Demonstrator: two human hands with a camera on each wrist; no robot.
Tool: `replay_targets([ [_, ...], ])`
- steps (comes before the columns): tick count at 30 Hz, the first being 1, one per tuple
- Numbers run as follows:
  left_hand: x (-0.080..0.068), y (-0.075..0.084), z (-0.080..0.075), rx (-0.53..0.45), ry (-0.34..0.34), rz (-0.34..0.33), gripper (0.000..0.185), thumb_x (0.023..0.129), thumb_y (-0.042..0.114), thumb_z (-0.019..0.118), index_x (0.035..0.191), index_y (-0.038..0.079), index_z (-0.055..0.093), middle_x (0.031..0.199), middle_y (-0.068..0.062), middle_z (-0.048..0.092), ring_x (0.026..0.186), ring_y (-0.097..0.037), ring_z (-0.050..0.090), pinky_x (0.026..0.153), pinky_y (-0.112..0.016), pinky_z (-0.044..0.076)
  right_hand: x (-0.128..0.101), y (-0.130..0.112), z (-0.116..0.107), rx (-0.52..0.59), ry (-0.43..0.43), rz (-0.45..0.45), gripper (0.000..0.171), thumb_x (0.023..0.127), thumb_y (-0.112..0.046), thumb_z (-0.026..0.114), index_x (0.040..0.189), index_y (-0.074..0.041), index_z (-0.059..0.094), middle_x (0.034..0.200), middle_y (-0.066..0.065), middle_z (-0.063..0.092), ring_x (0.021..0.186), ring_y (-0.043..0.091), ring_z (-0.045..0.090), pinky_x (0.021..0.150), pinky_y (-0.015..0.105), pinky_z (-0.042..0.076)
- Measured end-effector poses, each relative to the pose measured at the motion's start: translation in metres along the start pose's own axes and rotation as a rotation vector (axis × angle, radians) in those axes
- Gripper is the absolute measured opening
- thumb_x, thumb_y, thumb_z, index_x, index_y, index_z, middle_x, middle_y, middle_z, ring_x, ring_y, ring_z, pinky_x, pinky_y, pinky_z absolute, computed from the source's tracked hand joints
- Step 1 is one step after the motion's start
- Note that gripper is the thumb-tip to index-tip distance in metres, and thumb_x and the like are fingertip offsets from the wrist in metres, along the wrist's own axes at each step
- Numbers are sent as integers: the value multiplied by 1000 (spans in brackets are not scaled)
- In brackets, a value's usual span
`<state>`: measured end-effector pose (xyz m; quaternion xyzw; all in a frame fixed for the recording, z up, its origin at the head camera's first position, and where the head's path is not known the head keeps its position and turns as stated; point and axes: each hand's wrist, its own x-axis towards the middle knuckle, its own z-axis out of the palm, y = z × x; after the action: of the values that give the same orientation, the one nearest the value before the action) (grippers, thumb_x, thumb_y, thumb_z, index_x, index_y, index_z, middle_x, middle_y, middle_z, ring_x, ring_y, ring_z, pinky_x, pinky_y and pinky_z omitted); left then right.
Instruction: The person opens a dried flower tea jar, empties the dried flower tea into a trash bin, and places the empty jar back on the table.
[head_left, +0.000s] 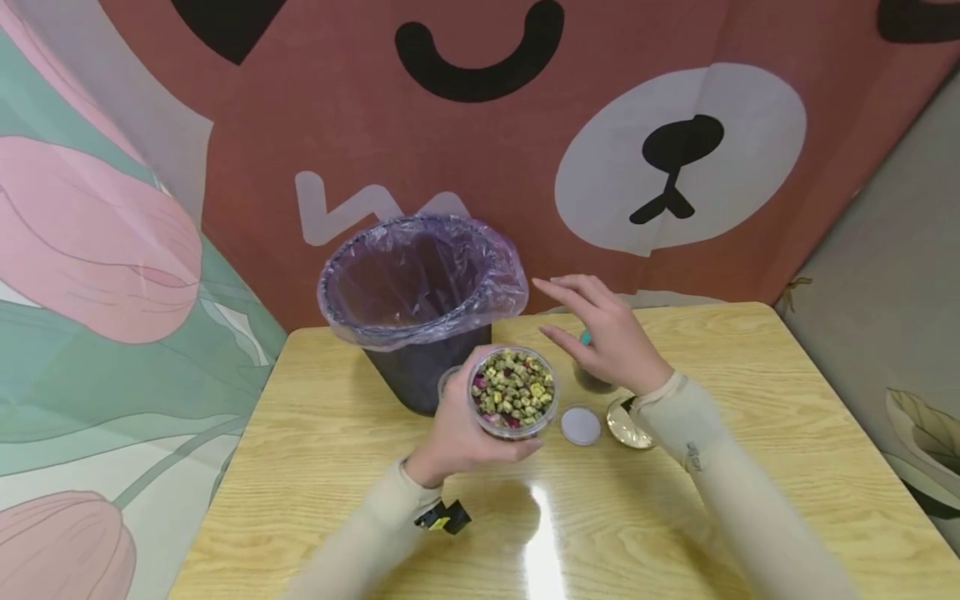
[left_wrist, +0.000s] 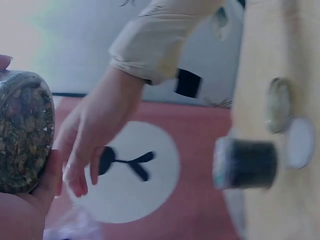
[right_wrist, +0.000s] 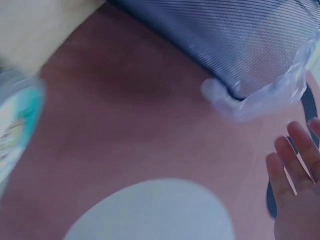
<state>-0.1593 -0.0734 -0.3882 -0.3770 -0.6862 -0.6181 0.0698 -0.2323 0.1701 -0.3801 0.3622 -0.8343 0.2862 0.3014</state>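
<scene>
Head looks down; wrists close, sharing backdrop (head_left: 480, 150).

jar (head_left: 513, 390): yellow-green, pink buds; bin liner (head_left: 420, 275): translucent purple; table (head_left: 750, 467): light woodgrain; backdrop (head_left: 525, 167): rust-red, bear face

**Even indoor light, one hot glare streak, soft wrist views**

The head view is bright and fairly sharp. A white streak of glare from overhead light runs down the glossy bench (head_left: 542, 533), and faint soft shadows lie under the forearms. Straight edges bow slightly toward the corners. The left wrist view is hazy and smeared, its background washed out. The right wrist view is out of focus, and the fingers (right_wrist: 295, 165) show blurred outlines.
</scene>
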Motion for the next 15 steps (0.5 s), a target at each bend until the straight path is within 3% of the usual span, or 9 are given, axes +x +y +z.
replay_targets([
  [8,19,32,-44,83,135,44,94,57,4,92,141,-1,50,129,-15,64,119,-23,63,108,-39,53,55,-18,22,54,56,-140,54,107,-47,50,146,-11,59,140,15,60,140,31,51,117,46,44],
  [12,28,41,-68,138,224,40,92,59,3,91,142,2,51,133,-11,62,122,-25,61,110,-38,50,71,-25,37,85,11,-153,56,109,-51,40,141,-12,63,137,11,63,142,28,50,120,44,40],
  [15,34,43,-88,185,308,19,93,61,1,91,144,7,51,135,-6,61,125,-25,59,111,-37,49,81,-29,48,88,-44,-162,49,111,-44,41,136,-11,67,135,11,65,139,29,53,123,44,37],
])
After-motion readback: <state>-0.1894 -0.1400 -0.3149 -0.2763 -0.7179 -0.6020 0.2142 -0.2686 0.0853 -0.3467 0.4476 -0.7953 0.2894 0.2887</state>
